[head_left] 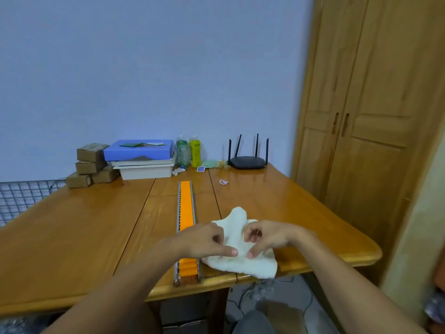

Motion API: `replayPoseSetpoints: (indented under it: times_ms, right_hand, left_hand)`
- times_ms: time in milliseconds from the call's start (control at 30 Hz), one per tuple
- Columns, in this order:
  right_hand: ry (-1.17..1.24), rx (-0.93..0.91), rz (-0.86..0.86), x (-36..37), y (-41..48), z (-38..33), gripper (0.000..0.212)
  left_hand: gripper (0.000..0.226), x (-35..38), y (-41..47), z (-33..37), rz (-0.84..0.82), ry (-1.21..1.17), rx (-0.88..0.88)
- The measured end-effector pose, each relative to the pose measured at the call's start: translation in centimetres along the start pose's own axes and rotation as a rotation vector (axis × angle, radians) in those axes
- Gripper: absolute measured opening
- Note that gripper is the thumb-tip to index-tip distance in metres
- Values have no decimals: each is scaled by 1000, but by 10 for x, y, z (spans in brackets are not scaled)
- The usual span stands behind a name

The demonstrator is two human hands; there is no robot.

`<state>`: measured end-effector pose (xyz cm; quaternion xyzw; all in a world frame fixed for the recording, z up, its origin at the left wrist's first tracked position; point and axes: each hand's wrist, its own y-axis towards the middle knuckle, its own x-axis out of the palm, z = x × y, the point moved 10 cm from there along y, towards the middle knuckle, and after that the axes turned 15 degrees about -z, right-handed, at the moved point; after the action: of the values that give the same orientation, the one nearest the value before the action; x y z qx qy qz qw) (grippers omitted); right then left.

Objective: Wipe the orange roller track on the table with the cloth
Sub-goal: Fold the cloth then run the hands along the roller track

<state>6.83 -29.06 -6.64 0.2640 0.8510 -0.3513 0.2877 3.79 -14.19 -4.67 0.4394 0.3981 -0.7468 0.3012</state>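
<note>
the roller track (186, 208) runs lengthwise down the table (72, 225); the cloth (240, 237) lies just right of its near end, the router (247, 162) behind.

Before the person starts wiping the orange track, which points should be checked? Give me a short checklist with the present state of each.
1. Cloth in the hands: ok. The left hand and right hand both pinch it.
2. Cloth on the orange roller track: not ok. It lies on the table to the right of the track; only its left edge reaches it.
3. Far part of the track free of things: ok.
4. Near end of the track fully on the table: ok, but it sits right at the edge.
5. Cloth folded into a pad: not ok, it is loose and crumpled.
6. Cloth damp or dry: cannot tell.
</note>
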Motion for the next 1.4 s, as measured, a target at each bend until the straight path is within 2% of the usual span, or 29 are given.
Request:
replayPoseSetpoints:
  times_ms: [67,133,233,367,433,500,633,733,833,933,1000,1033,1133,1267,1400]
  right_hand:
    - [-116,52,5,5,4,7,53]
    - [-216,51,89,5,4,7,38]
    - [-279,19,287,-6,-5,2,16]
    - [-197,-91,574,-30,-36,-19,13]
    - [-142,-158,635,-33,-51,-33,14]
    - [-163,-203,571,-24,-56,-50,14]
    - [-298,-146,269,18,-34,-61,18]
    - [-285,-79,111,45,-18,-50,18]
    - [-245,-70,102,51,-17,-48,26]
    - [-265,-76,139,48,-22,-50,39]
    - [-322,-61,176,46,-23,-48,51]
    - [-354,-41,194,45,-24,-47,58]
    - [-382,-11,218,48,-23,-45,68]
    - [18,-176,257,36,-27,-46,54]
    - [314,-241,530,2,-40,-37,54]
  left_hand:
    - [56,-3,1,12,113,194,-11]
    - [48,0,3,22,162,278,28]
    - [37,-5,0,24,261,281,55]
    - [28,-28,-25,15,516,69,94]
    - [13,-32,-35,9,584,-46,133]
    - [14,-26,-36,3,550,-128,172]
    - [42,-8,-34,-12,390,-303,224]
    - [43,11,-26,-8,191,-195,220]
    - [29,23,-23,5,61,-23,178]
    - [56,28,-23,15,-25,46,173]
    - [74,31,-22,16,-23,219,123]
    - [74,30,-23,16,20,309,96]
    - [48,19,-29,22,245,422,143]
    - [33,-2,-44,29,483,400,268]
    - [23,-31,-65,41,658,295,386]
